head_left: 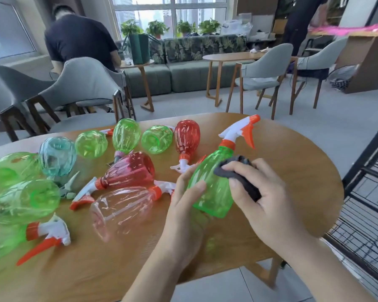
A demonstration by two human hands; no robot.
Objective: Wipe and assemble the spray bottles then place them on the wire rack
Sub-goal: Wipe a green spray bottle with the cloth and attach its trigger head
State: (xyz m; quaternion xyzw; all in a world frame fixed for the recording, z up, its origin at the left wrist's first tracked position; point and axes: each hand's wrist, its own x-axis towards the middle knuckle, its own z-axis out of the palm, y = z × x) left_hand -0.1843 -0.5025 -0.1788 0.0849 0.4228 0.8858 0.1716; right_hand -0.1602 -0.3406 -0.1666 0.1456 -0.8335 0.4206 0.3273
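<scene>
While left hand [183,199] cups translucent green plastic spray bottle [212,184], its fingers hidden behind; right hand [262,192] fingers pinch dark grey cloth [238,171], mostly covered; black wire rack [367,186] cut off.

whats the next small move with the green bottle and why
Probably drag the dark cloth down the translucent green plastic spray bottle. The right hand presses it high on the body, the left hand grips the base, and the sprayer is already fitted.

Wooden table [292,171] — strewn with spray bottles [127,171], lying sideways.
</scene>
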